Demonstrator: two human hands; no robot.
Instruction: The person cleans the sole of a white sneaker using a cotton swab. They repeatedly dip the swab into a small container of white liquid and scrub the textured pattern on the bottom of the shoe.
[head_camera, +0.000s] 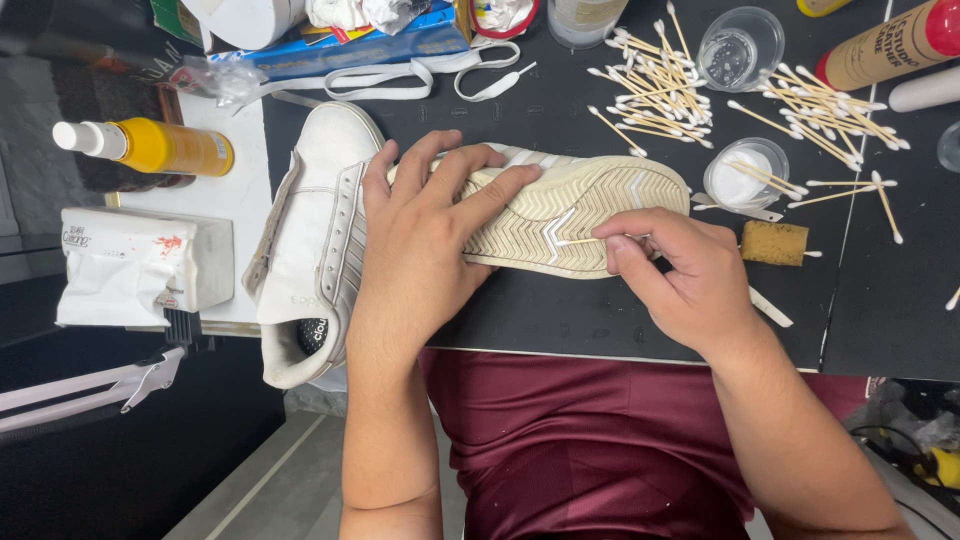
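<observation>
Both hands work a white sneaker (420, 215) lying sideways on the dark surface (600, 310): left hand (425, 235) clasps its sole, right hand (675, 275) pinches a cotton swab (578, 241) against the tread.

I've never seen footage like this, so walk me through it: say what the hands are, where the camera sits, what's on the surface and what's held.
There is one picture, taken by a camera worn on the person's head, looking down at their own bare hands. The left hand presses a white sneaker on its side against the black mat, its zigzag sole turned up. The right hand pinches a cotton swab, tip touching the sole. Around lie loose swabs, two small clear cups, a yellow sponge, white laces and a yellow spray bottle.
</observation>
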